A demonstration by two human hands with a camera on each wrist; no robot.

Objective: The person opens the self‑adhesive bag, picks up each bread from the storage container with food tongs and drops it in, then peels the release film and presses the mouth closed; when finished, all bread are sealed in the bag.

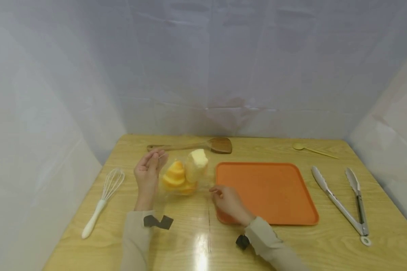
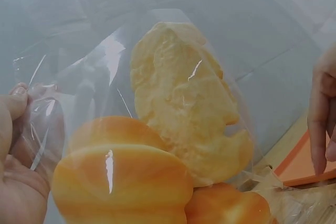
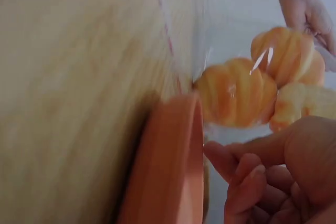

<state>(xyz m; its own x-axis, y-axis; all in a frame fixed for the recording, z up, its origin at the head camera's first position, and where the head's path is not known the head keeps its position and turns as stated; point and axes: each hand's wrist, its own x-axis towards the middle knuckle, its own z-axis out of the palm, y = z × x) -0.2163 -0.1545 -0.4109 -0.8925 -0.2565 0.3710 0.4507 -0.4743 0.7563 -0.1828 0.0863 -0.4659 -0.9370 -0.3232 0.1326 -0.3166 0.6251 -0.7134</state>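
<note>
A clear plastic bag (image 2: 94,77) holds orange-yellow bread rolls (image 1: 174,175) and a pale yellow, bumpy bread piece (image 1: 197,160). My left hand (image 1: 148,171) pinches the bag's left edge between thumb and fingers, above the table. On the other side, my right hand (image 1: 230,203) has thumb and index finger together at the bag's lower right end, its other fingers curled. The film there is thin and hard to see. This hand overlaps the left rim of an orange tray (image 1: 264,194) in the head view; the right wrist view shows its fingertips beside the rim.
A wooden spatula (image 1: 220,145) lies behind the bag. The white whisk (image 1: 103,199) is at the left. Open metal tongs (image 1: 339,207) lie right of the tray, and a small yellow spoon (image 1: 298,146) lies behind it. Pale sheeting (image 1: 224,75) encloses the table's back and sides.
</note>
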